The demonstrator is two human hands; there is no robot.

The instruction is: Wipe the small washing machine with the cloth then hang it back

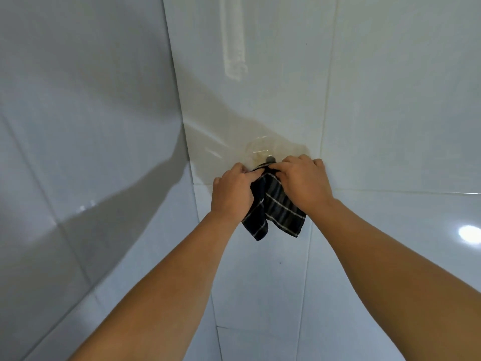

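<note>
The dark checked cloth (pixel 273 207) hung at the centre of the frame, its top edge bunched just under a small hook (pixel 270 159) on the tiled wall (pixel 390 100). The left hand (pixel 231 194) and right hand (pixel 303 181) each pinched that top edge. The washing machine was out of view. This looked like either the taking down or the hanging back; the next move probably called for working the edge over the hook.

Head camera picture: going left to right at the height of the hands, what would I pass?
Grey tiled wall → wall corner → left hand gripping the cloth → dark checked cloth hanging below the hook → right hand pinching the cloth's top → white tiled wall.
</note>
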